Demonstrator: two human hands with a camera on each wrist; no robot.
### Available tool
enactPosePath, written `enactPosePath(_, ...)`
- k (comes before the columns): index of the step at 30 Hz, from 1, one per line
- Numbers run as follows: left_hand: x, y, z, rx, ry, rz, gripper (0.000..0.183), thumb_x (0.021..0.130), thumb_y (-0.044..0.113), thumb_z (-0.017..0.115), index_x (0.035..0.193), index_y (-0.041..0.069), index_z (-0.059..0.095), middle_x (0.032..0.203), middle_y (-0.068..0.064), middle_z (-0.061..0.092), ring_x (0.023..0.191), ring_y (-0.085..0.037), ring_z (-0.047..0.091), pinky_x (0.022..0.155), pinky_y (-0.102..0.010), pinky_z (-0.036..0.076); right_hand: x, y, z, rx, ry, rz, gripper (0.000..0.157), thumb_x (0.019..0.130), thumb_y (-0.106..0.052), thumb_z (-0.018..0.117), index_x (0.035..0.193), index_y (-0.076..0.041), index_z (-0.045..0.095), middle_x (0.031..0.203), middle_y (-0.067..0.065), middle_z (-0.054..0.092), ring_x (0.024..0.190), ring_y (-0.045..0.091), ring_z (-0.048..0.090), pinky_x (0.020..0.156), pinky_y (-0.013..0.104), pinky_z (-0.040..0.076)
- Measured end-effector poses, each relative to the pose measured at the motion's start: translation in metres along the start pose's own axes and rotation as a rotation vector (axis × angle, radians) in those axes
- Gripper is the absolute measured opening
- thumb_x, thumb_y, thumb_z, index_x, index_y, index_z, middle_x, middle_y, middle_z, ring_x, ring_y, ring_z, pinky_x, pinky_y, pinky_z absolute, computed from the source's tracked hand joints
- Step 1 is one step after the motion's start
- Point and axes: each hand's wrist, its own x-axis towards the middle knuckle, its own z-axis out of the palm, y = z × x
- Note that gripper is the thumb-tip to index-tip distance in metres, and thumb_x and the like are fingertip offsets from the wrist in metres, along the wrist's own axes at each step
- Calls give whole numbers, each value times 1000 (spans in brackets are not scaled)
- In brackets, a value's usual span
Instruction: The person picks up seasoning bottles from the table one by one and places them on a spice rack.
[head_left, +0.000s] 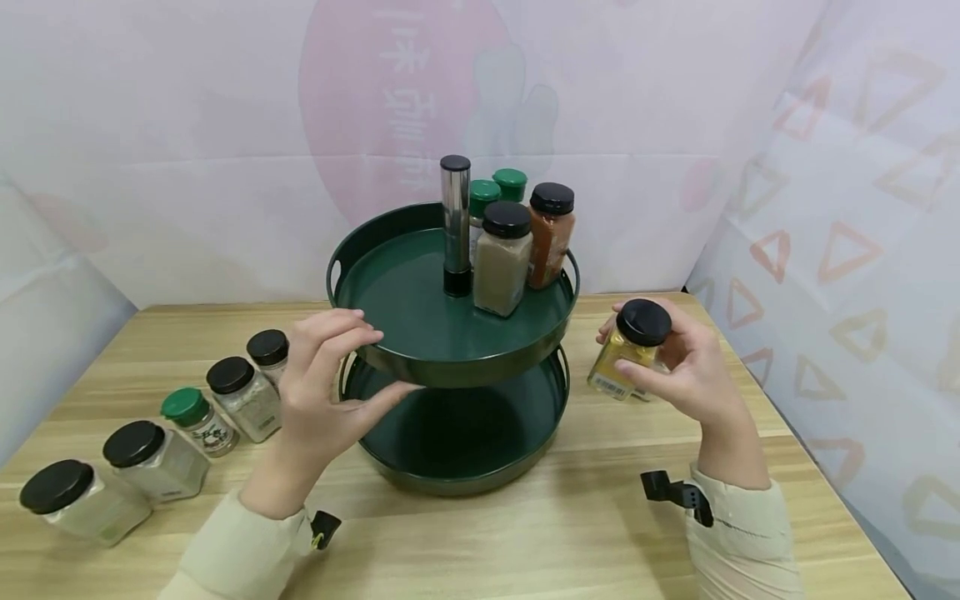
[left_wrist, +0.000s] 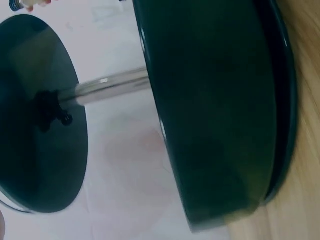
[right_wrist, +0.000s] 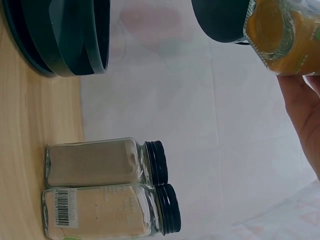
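My right hand (head_left: 686, 367) grips a clear spice jar (head_left: 618, 358) of yellow powder with a black lid, tilted, right of a dark green two-tier turntable. The same jar shows orange-yellow at the top right of the right wrist view. At the turntable's left side, my left hand (head_left: 322, 392) holds the upper tray (head_left: 397, 321) by its edge, fingers over the rim and thumb below. A jar of brownish powder (head_left: 502, 267), a jar of orange-red powder (head_left: 551, 237) and two green-capped bottles (head_left: 511, 183) stand on this tray, right of its chrome post (head_left: 456, 217).
Several jars line the table's left side, among them a green-capped bottle (head_left: 198, 421) and a black-lidded jar (head_left: 157, 462). The lower tray (head_left: 457, 483) sits under the upper one. Two jars of brown (right_wrist: 95, 162) and tan powder (right_wrist: 110, 212) stand on the table at right.
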Motion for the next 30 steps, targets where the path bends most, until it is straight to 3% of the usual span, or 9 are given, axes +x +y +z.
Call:
enactPosePath(13,1,17,8,63,-21,16,48,86,38,77,95,-7,65,95,-25,62,93,-40,56,102,-27,47,1,-1,-2,1,5,-1,54,72,27,65,124,17,53,104,21,68,100,24,70,86,25,60)
enactPosePath(30,1,17,9,84,-17,7,47,85,38,78,93,-6,65,94,-24,64,92,-40,56,102,-26,47,7,-1,-5,56,31,-65,49,77,22,65,124,18,52,105,18,70,98,25,71,84,27,61)
